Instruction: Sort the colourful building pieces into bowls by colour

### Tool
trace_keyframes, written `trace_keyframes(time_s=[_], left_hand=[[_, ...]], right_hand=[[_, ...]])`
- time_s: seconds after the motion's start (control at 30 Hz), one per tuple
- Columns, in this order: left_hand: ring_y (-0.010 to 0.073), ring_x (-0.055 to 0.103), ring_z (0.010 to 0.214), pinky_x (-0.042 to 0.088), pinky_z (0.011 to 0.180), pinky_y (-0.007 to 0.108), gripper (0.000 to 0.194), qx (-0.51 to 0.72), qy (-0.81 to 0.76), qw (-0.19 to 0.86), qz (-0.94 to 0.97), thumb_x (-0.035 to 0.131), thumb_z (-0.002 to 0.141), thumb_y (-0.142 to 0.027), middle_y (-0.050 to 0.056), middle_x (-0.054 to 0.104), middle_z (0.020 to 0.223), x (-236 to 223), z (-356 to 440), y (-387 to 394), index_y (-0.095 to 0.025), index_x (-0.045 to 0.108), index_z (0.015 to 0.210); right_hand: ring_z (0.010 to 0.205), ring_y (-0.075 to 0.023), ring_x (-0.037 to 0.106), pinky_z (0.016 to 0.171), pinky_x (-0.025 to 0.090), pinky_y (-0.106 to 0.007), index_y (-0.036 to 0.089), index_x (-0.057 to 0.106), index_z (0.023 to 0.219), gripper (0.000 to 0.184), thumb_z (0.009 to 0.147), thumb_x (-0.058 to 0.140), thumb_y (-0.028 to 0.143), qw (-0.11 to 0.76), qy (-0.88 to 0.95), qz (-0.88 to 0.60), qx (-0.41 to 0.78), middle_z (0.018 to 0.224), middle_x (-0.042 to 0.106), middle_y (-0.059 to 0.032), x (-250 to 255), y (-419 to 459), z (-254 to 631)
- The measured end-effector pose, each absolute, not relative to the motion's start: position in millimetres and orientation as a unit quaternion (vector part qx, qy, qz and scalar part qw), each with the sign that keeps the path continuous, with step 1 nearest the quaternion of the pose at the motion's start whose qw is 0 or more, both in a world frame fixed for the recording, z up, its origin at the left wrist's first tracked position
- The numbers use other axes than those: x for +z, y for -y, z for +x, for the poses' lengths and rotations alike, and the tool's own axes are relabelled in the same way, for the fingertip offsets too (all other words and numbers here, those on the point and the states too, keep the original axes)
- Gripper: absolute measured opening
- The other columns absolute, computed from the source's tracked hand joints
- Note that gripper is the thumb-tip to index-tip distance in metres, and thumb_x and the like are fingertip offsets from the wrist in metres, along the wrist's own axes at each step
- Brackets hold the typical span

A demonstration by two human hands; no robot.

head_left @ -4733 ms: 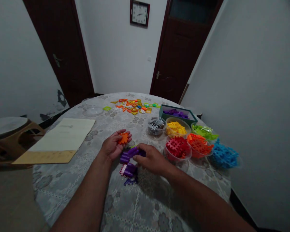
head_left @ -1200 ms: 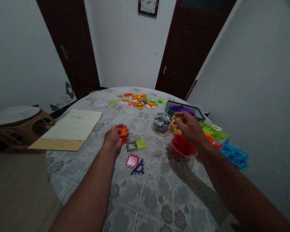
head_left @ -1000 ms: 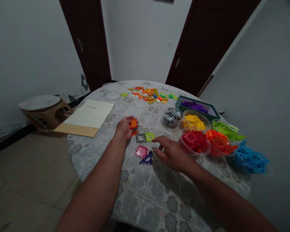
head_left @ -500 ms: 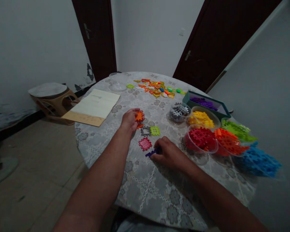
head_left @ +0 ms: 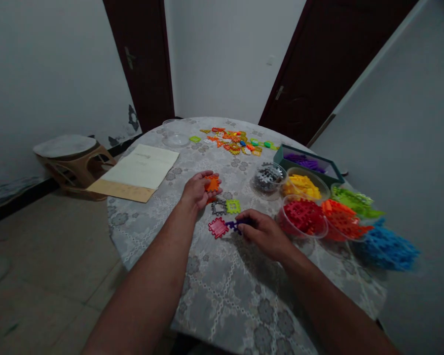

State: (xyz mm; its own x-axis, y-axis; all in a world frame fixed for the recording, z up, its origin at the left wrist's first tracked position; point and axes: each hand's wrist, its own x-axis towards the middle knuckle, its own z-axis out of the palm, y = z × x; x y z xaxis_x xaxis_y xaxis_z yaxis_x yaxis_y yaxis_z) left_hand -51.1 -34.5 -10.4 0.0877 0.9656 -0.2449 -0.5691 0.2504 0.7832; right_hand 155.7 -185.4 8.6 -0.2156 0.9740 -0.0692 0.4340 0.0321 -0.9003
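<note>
My left hand holds an orange notched building tile between thumb and fingers. Under that hand another orange piece partly shows. Close by on the tablecloth lie a grey frame-shaped tile and a lime-green window tile, side by side. My right hand pinches a purple notched piece, part of which its fingers hide. The purple piece's left end is at the right edge of a red tile; whether they interlock I cannot tell.
Tubs of grey, yellow, red, orange, green and blue pieces line the right side. Behind them stands a box of purple pieces. Mixed loose pieces lie far back; a paper folder sits left.
My right hand has brought the purple piece up from below the red tile to its right edge. The left hand's fingers have spread a little around the orange tile. The view has shifted slightly.
</note>
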Motion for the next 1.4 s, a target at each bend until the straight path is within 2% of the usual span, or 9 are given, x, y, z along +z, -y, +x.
trace_keyframes(time_s=[0.2, 0.4, 0.47, 0.6, 0.7, 0.83, 1.03, 1.17, 1.4], left_hand=[[0.0265, 0.075, 0.097, 0.069, 0.076, 0.048, 0.038, 0.549, -0.41, 0.674, 0.276, 0.064, 0.071, 0.0, 0.014, 0.072, 0.127, -11, -53, 32, -0.02, 0.064, 0.104], [0.0238, 0.076, 0.087, 0.066, 0.072, 0.038, 0.033, 0.585, -0.433, 0.638, 0.252, 0.062, 0.071, 0.0, 0.015, 0.076, 0.104, -11, -55, 31, -0.017, 0.063, 0.1], [0.0231, 0.076, 0.083, 0.065, 0.07, 0.035, 0.032, 0.591, -0.433, 0.635, 0.246, 0.061, 0.069, 0.0, 0.014, 0.076, 0.099, -11, -54, 31, -0.016, 0.063, 0.097], [0.0226, 0.076, 0.078, 0.063, 0.07, 0.033, 0.034, 0.592, -0.431, 0.637, 0.239, 0.059, 0.065, 0.0, 0.014, 0.076, 0.093, -11, -54, 30, -0.015, 0.064, 0.094], [0.0229, 0.076, 0.077, 0.063, 0.07, 0.034, 0.036, 0.59, -0.425, 0.646, 0.231, 0.059, 0.065, -0.002, 0.013, 0.076, 0.092, -11, -55, 29, -0.016, 0.063, 0.098], [0.0224, 0.075, 0.077, 0.063, 0.069, 0.034, 0.031, 0.591, -0.42, 0.653, 0.22, 0.061, 0.07, -0.007, 0.012, 0.075, 0.09, -13, -56, 28, -0.017, 0.062, 0.099], [0.0211, 0.074, 0.074, 0.063, 0.068, 0.034, 0.017, 0.603, -0.41, 0.656, 0.196, 0.061, 0.08, -0.014, 0.011, 0.074, 0.088, -12, -56, 27, -0.015, 0.063, 0.096], [0.0213, 0.074, 0.073, 0.063, 0.065, 0.032, 0.012, 0.597, -0.409, 0.663, 0.192, 0.062, 0.083, -0.016, 0.012, 0.073, 0.087, -9, -55, 27, -0.014, 0.064, 0.094], [0.0205, 0.073, 0.073, 0.063, 0.062, 0.031, 0.012, 0.585, -0.426, 0.662, 0.196, 0.059, 0.084, -0.013, 0.012, 0.073, 0.089, -3, -55, 28, -0.015, 0.065, 0.093]], right_hand=[[0.074, -0.0142, 0.063, 0.067, 0.049, -0.026, 0.024, 0.075, 0.112, 0.02, 0.097, 0.063, 0.03, 0.274, 0.707, -0.543, 0.361, 0.091, 0.073, -0.0015, 68, 175, 191], [0.07, -0.0174, 0.066, 0.068, 0.05, -0.03, 0.016, 0.078, 0.115, 0.029, 0.092, 0.06, 0.024, 0.284, 0.628, -0.722, 0.06, 0.088, 0.076, -0.0066, 120, 87, 306], [0.084, -0.0197, 0.07, 0.079, 0.051, -0.033, 0.012, 0.077, 0.123, 0.036, 0.093, 0.058, 0.02, 0.285, 0.585, -0.756, -0.072, 0.104, 0.079, -0.0139, 131, 59, 339], [0.119, -0.0273, 0.067, 0.102, 0.044, -0.041, 0.001, 0.069, 0.136, 0.046, 0.095, 0.051, 0.013, 0.289, 0.57, -0.752, -0.162, 0.133, 0.069, -0.0298, 144, 46, 353], [0.119, -0.0284, 0.066, 0.105, 0.047, -0.044, 0.008, 0.074, 0.127, 0.038, 0.095, 0.055, 0.013, 0.306, 0.648, -0.681, -0.15, 0.13, 0.071, -0.0235, 132, 73, 308], [0.114, -0.024, 0.069, 0.103, 0.053, -0.041, 0.019, 0.071, 0.125, 0.031, 0.098, 0.057, 0.016, 0.241, 0.791, -0.561, 0.017, 0.126, 0.073, -0.013, 79, 119, 211], [0.133, -0.0277, 0.06, 0.111, 0.048, -0.038, 0.013, 0.054, 0.151, 0.052, 0.099, 0.051, 0.01, 0.114, 0.796, -0.589, 0.079, 0.154, 0.053, -0.0213, 5, 128, 136], [0.121, -0.0298, 0.064, 0.105, 0.049, -0.039, 0.013, 0.056, 0.148, 0.05, 0.098, 0.052, 0.011, 0.089, 0.782, -0.61, 0.097, 0.136, 0.063, -0.0223, -7, 119, 138], [0.107, -0.0217, 0.062, 0.092, 0.047, -0.029, 0.017, 0.068, 0.125, 0.03, 0.097, 0.059, 0.018, 0.137, 0.757, -0.623, 0.143, 0.119, 0.064, -0.0122, 2, 126, 144]])
